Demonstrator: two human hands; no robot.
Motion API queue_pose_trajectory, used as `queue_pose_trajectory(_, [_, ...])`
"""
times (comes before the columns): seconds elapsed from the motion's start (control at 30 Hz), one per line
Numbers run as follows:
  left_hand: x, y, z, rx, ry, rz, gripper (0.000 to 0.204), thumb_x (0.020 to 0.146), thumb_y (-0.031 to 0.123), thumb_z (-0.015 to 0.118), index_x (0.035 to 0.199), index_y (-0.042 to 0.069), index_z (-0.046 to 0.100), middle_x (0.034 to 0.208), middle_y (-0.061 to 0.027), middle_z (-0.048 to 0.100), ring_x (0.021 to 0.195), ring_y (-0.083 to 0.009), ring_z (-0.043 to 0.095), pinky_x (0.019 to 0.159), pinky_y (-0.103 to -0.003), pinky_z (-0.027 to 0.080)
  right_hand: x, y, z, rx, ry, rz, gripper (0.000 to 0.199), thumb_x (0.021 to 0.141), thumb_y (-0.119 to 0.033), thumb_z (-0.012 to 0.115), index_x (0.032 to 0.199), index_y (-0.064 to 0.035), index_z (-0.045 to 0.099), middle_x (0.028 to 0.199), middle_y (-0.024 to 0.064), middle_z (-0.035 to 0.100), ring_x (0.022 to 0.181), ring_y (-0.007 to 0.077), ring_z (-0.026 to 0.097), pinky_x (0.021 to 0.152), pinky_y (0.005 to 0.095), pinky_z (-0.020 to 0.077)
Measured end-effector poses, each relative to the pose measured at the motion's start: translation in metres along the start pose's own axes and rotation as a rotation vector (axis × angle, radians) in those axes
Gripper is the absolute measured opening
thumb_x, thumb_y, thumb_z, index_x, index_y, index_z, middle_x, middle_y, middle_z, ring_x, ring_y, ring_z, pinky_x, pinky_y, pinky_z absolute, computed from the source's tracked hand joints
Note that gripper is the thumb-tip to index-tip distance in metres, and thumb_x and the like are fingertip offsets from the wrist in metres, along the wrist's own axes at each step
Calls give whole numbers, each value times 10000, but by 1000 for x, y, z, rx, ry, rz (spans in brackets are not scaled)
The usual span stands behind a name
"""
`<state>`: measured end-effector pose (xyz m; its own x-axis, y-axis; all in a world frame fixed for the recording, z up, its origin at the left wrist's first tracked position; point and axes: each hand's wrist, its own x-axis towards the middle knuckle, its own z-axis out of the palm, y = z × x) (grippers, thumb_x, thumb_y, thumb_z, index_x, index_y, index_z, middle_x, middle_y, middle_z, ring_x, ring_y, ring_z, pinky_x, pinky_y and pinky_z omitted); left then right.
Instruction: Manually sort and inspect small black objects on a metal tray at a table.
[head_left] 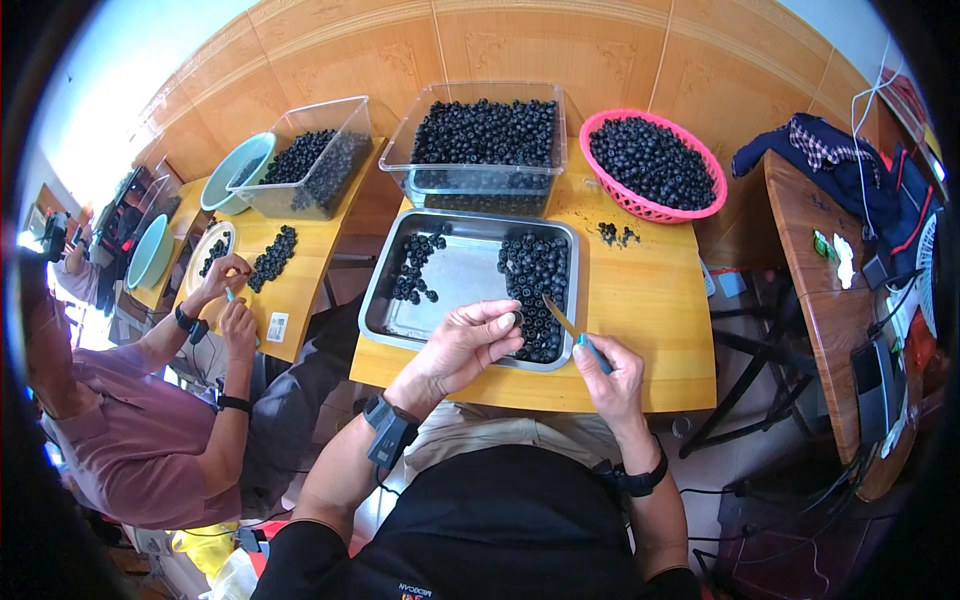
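A shallow metal tray [468,272] sits on the wooden table before me. Blueberries lie in it in two groups: a smaller one [413,268] at the left and a larger one [538,265] along the right. My left hand [462,345], over the tray's front edge, pinches a single blueberry [518,318] between thumb and fingertips. Closed around the teal handle of a small knife [591,350] is my right hand [618,385], by the tray's front right corner. The knife's yellowish blade points toward the pinched berry; whether they touch is unclear.
Behind the tray stands a clear plastic bin [484,140] full of blueberries, and right of it a pink basket [655,212] of them. Dark scraps [617,235] lie on the table. At left a co-worker [150,420] handles berries at another table. A brown table [815,300] stands right.
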<state>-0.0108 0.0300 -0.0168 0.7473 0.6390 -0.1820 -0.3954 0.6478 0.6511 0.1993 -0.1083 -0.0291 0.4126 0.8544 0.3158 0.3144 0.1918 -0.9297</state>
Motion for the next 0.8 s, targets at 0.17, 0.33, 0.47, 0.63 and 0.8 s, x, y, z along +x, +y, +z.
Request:
queue_pose_trajectory(0.17, [-3,-5,11,-77,-6,22,186,1001,41,629,1178,31,686,1060,-99,725,964,-187,724,903,-316,628,0,-13,5,-21,-57,-60,310,943,-222,761,1033,72,720,820,109,681,697,151,603,629,295,478])
queue_pose_trajectory(0.33, [-4,-8,15,-122,-38,47,157,1013,47,611,1162,29,656,1080,-93,706,959,-170,722,900,-296,630,1,-16,10,-30,-106,-117,299,934,-217,765,1030,64,722,806,122,677,686,186,627,621,316,487])
queue_pose_trajectory(0.47, [-7,-11,16,-124,-24,33,191,1023,63,608,1205,24,650,1067,-64,708,949,-147,711,896,-289,626,2,-15,12,-53,-104,-168,302,924,-222,769,1036,56,728,793,128,674,673,208,634,612,327,488])
queue_pose_trajectory(0.63, [-10,-14,22,-178,-17,32,141,1034,62,580,1147,23,654,1071,-86,700,931,-159,722,860,-258,637,2,-15,12,-59,-99,-181,309,915,-229,774,1039,52,730,778,127,667,666,216,634,607,334,488])
queue_pose_trajectory(0.8, [-11,-16,21,-204,-57,37,146,1033,69,588,1153,24,657,1067,-72,704,934,-152,718,874,-273,632,4,-15,12,-76,-102,-216,309,905,-230,781,1035,46,734,747,117,644,642,211,616,585,335,470])
